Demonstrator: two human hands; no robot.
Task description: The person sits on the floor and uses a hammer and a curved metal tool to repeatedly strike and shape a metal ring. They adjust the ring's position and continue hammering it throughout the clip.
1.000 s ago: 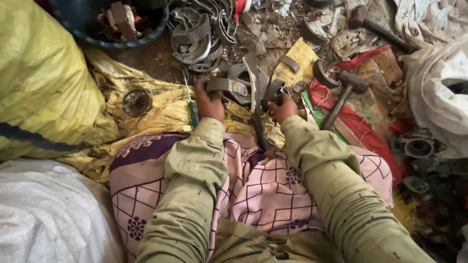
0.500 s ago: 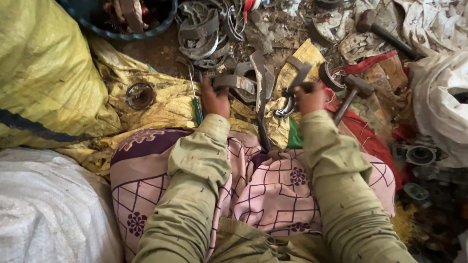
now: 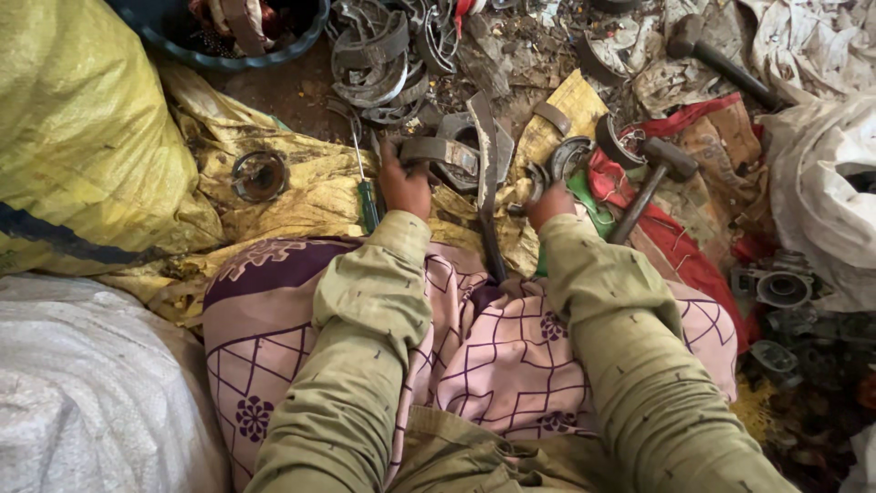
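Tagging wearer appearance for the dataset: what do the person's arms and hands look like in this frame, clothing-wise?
Both arms wear long olive-green sleeves of a loose, creased fabric flecked with small dark dashes. The cuffs end at the wrists. The left hand and right hand are bare: no gloves, and no rings or watch can be made out. The left sleeve and right sleeve match, apparently one garment.

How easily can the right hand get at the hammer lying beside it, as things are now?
Probably yes. The hammer lies just to the outer side of the right hand, its handle sloping down toward that wrist, and nothing covers it. The hand, though, already grips a curved metal piece.
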